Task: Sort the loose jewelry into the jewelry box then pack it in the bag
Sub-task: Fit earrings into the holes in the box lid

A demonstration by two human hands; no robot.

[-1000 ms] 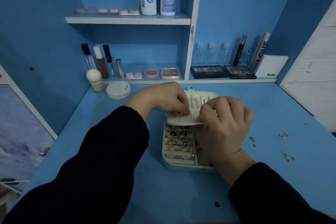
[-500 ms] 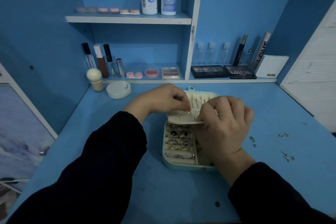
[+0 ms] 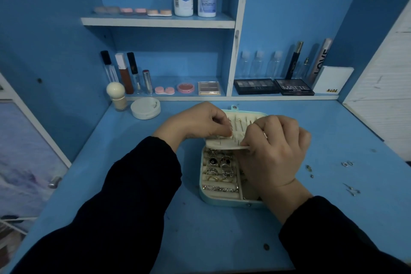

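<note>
Pale mint jewelry box (image 3: 222, 201) lies open on the matte blue desk (image 3: 200, 240). It has rounded corners and a small snap stud on its front wall. Inside, cream padded rolls grip chunky silver rings (image 3: 224, 162), 1 of them with a dark round stone. A glittery band lies along the roll nearest the front wall.

Over the box's far end, a thin cream panel (image 3: 222, 144) sits roughly level, with short metal pins standing up from it. The right hand (image 3: 275, 147) pinches the panel's right edge. The left hand (image 3: 195, 122) has curled fingertips pinching its far side, and whether a stud sits in that pinch is too small to tell.

Behind the panel the raised lid (image 3: 242, 118) shows thin hanging pieces, half covered by both hands. The right wrist hides the box's right compartments. Right of the box, well apart, loose silver pieces (image 3: 347, 164) lie scattered, their shapes unclear.
</note>
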